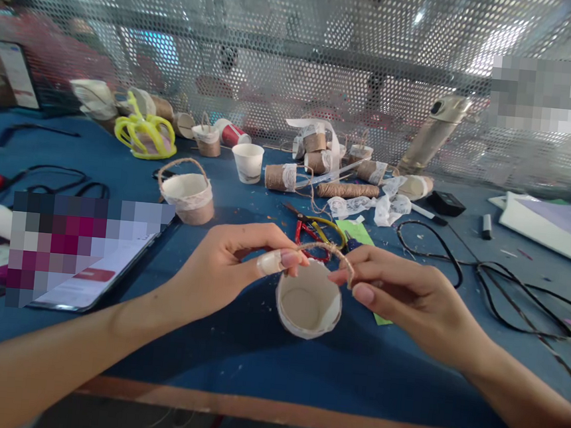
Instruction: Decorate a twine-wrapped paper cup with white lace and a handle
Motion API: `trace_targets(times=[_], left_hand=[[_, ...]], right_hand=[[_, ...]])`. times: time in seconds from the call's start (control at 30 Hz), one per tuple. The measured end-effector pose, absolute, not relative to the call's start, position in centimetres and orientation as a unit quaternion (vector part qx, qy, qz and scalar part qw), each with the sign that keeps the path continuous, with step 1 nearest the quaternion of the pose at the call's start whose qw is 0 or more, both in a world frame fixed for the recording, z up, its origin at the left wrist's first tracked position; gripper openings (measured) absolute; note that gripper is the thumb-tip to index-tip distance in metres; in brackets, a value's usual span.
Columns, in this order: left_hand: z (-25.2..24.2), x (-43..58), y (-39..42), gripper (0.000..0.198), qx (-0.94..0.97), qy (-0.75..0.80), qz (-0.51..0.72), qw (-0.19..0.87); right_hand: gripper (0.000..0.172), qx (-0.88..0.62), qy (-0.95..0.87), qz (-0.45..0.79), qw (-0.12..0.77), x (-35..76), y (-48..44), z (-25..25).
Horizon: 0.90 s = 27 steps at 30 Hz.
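A white paper cup [308, 309] stands upright near the table's front edge, its inside facing me. Over its far rim arches a short braided twine handle [330, 247]. My left hand [242, 257] pinches the handle's left end at the rim, with whitish tape around the thumb. On the other side, the fingers of my right hand [403, 294] close around the handle's right end, one fingertip reaching inside the rim. Just behind the cup lie scissors [331, 230] with red and yellow handles, partly covered, and a green paper piece [356, 231].
A finished-looking small basket [192, 196] stands left, beside a tablet [104, 285]. Farther back are a plain paper cup [247, 162], a twine roll [347, 191], lace [390, 208] and several twine-wrapped cups. Black cables [523, 298] lie right; a perforated metal screen [279, 53] closes the back.
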State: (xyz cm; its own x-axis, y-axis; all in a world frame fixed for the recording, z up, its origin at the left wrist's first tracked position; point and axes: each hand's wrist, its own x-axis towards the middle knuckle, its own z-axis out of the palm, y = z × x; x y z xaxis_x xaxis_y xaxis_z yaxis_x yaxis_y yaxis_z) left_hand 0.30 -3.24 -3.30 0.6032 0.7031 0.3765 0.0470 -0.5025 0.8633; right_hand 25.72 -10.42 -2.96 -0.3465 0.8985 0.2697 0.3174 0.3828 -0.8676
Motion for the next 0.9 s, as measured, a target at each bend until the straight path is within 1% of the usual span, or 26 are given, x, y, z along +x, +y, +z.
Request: trace_targets(times=[0.23, 0.4, 0.57, 0.73, 0.9], left_hand=[[-3.4, 0.2, -3.3, 0.017, 0.782, 0.226, 0.372, 0.446], [-3.5, 0.4, -3.2, 0.015, 0.783, 0.224, 0.371, 0.446], [-3.5, 0.4, -3.3, 0.017, 0.781, 0.227, 0.372, 0.447], [-3.4, 0.4, -3.3, 0.016, 0.782, 0.23, 0.37, 0.446], [-3.4, 0.5, -3.3, 0.016, 0.788, 0.232, 0.37, 0.433]], right_hand=[[0.01, -0.405, -0.728, 0.4, 0.382, 25.6, -10.6, -3.1], [0.01, -0.396, -0.726, 0.383, 0.412, 25.4, -10.6, -3.6], [0.011, -0.384, -0.726, 0.365, 0.438, 25.3, -10.7, -3.9], [0.011, -0.393, -0.737, 0.305, 0.457, 24.9, -10.8, -4.1], [0.012, -0.405, -0.768, 0.185, 0.46, 24.5, -11.1, -4.2]])
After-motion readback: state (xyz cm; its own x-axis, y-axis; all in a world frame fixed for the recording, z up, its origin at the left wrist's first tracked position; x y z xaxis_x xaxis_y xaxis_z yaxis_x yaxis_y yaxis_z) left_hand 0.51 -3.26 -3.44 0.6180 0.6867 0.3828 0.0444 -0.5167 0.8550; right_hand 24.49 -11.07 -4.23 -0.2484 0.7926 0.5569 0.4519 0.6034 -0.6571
